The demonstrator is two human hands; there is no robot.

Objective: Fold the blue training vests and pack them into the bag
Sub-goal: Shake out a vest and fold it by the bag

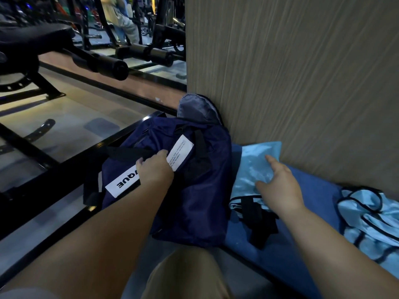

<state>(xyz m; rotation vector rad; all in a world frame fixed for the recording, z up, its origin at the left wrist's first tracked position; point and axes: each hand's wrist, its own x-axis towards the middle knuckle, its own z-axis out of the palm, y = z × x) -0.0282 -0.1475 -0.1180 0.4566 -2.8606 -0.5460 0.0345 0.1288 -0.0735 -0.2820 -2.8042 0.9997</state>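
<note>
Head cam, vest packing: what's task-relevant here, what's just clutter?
Job: navy bag, gripped by left hand; folded vest under right hand; unfolded vest, far right.
Lying about: weight bench, blue pad, wood-panel wall.

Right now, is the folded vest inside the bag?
No, the folded vest lies on the mat beside the bag, under the right hand.

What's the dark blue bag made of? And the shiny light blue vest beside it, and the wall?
The bag looks like thin woven nylon or polyester: dark navy, faintly sheeny, crumpling softly. The folded vest seems slick, glossy synthetic cloth, since light glints off it. The wall looks like wood-grain laminate, matte with fine streaks, though it may be real wood.
</note>
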